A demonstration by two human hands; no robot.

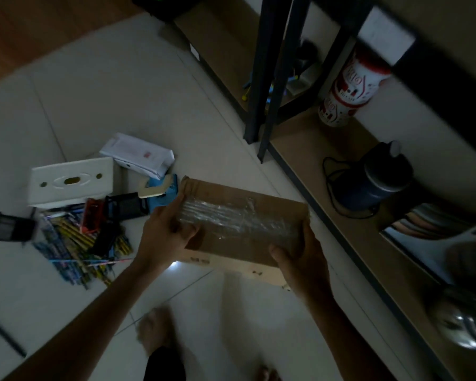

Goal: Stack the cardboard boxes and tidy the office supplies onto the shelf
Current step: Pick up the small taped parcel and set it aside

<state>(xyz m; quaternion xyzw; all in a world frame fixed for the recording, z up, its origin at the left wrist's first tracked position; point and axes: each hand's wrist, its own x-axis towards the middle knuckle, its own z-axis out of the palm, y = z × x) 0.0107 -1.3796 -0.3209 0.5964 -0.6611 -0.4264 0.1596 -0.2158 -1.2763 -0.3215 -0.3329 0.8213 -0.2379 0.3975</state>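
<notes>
One box [245, 213] up, L hand [162, 235] & R hand [302, 259] gripping its ends; pens [74, 243], white boxes [72, 182] left of L hand unshelved; shelf [308, 144] by R hand.

Seemingly taped cardboard box [245, 215] between hands [165, 237] [302, 259]

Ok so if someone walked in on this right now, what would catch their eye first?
First, the taped cardboard box in the middle of the view, held at its ends by the left hand and right hand above the tiled floor. Next, the heap of pens and pencils on the floor to the left, beside a white box. On the right, the low shelf holds a red-and-white tub and a dark jug.
</notes>
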